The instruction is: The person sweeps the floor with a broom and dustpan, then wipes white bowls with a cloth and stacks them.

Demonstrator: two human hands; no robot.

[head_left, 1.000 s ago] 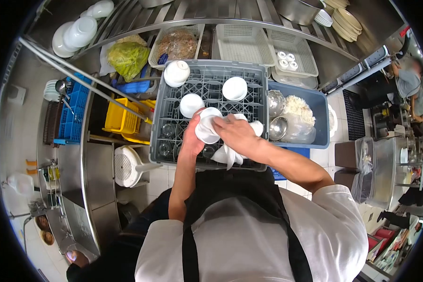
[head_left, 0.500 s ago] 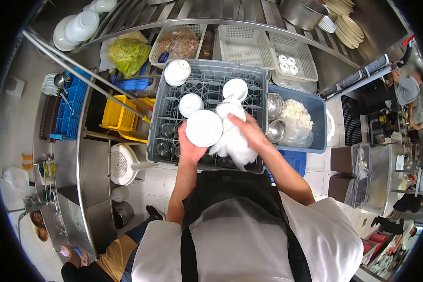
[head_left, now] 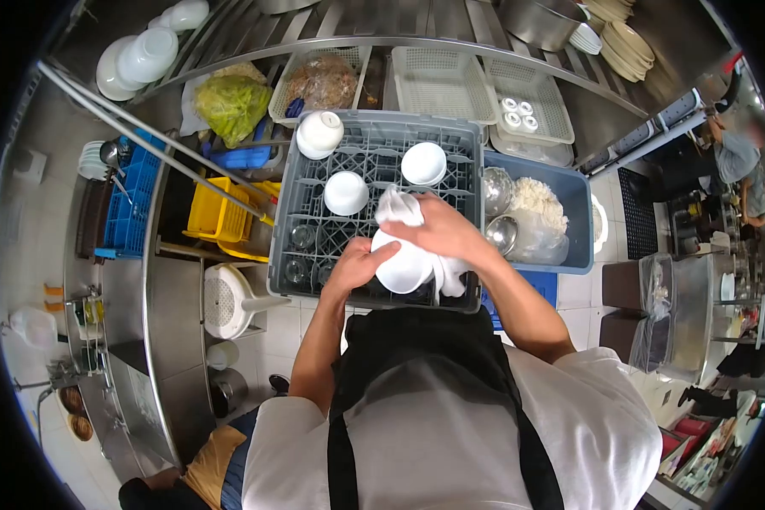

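White cloth (head_left: 449, 276) bunches in the curled right hand (head_left: 440, 225), against a bowl (head_left: 399, 265) the closed left hand (head_left: 355, 268) grips above the grey rack (head_left: 282, 204); apparently wiping, which calls for steady hold.

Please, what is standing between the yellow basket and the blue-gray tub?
A gray dish rack with white bowls in it stands there, as the head view shows.

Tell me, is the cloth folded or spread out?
Neither: the cloth is bunched up. The right hand holds it against the bowl, and loose folds stick out on both sides.
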